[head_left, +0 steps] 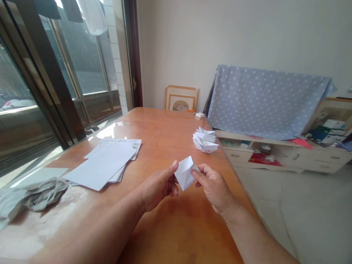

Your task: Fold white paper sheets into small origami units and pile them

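Note:
Between my hands, above the wooden table [169,135], is a small diamond-shaped piece of folded white paper [185,174]. My left hand [161,183] pinches its left corner, thumb on top and fingers curled underneath. On the opposite side my right hand [216,187] grips the right corner, its thumb lying over the paper's face. Fold lines and a flap show on the near face; the back is hidden. Beyond my right hand sits a cluster of folded white paper boats [205,140], nested together near the table's right edge.
Left of my hands lies a loose stack of white paper sheets [101,163]. A crumpled grey cloth [26,199] rests at the near left. A small white box [200,115] and a framed picture [180,99] are at the far end. A low cabinet [301,158] stands right.

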A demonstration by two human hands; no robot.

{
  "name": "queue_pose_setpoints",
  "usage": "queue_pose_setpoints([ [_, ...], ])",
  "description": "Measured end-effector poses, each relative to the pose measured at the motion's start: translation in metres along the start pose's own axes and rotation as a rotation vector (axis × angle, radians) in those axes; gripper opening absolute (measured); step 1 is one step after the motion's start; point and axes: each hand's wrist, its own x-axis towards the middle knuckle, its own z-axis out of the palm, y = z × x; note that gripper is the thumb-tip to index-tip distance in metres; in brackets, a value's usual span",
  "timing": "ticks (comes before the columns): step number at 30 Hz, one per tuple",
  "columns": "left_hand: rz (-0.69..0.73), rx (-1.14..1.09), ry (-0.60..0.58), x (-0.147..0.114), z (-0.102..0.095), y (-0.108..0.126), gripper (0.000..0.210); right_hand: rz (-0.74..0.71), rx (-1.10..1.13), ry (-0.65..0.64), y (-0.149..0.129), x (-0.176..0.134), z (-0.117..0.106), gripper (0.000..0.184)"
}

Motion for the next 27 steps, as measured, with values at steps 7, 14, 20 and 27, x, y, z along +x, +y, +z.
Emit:
queue_pose_setpoints([
  [7, -0.111, 0.125, 0.006, -0.005, 0.002, -0.004, 0.032, 0.003, 0.025, 0.050, 0.002, 0.001, 0.000, 0.027],
  [14, -0.097, 0.144, 0.046, -0.002, 0.003, -0.007, 0.026, -0.004, 0.038, 0.049, 0.003, 0.000, 0.002, 0.026],
  [20, -0.070, 0.238, 0.064, -0.003, 0.003, -0.007, 0.026, -0.101, -0.052, 0.096, -0.002, 0.000, -0.001, 0.019],
  [27, -0.083, 0.364, 0.056, -0.004, 0.006, -0.008, 0.030, -0.186, -0.243, 0.107, -0.016, -0.003, -0.006, 0.020],
])
